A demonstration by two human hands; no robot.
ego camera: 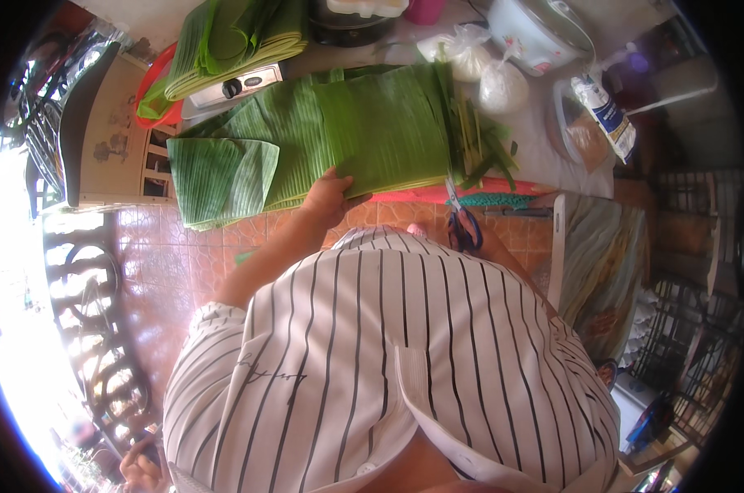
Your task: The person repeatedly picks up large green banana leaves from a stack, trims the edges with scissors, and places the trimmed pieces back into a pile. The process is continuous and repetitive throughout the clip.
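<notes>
A stack of cut banana leaves [384, 135] lies spread across the table before me. My left hand [330, 196] grips its near edge, thumb on top and some fingers under the leaves. One leaf [218, 172] is folded over at the stack's left end. In my right hand [490, 243], partly hidden by my shirt, are scissors [465, 227] with dark blue handles. Their blades meet the near right corner of the stack. Narrow leaf strips [479, 145] lie loose along the right side.
Behind the stack, more folded banana leaves [236, 49] rest over a gas stove [242, 86] and a red basin [156, 92]. Bags of white contents [503, 86], a floral rice cooker [538, 37] and a printed packet [606, 120] stand right. A wooden bench [113, 129] is left.
</notes>
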